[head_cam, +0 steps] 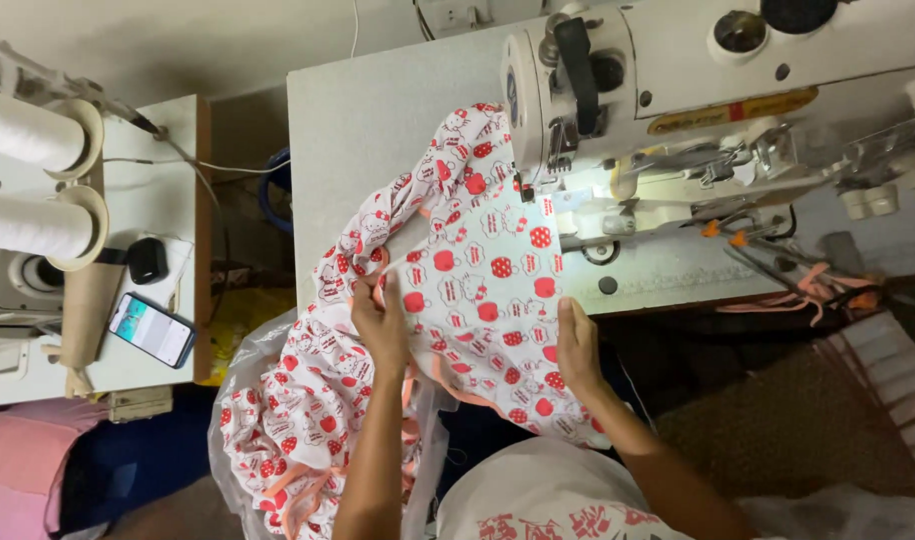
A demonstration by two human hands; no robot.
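Note:
A white cloth with red apple and cartoon prints lies across the grey sewing table and runs up under the needle of a white sewing machine. My left hand pinches the cloth's left edge, where an orange trim shows. My right hand rests flat on the cloth's right edge near the table front. More of the same printed cloth hangs down in a heap at my left, inside a clear plastic bag.
Two big white thread cones stand on a side table at the left, beside a smartphone and a small black object. Orange-handled scissors and trim scraps lie right of the machine.

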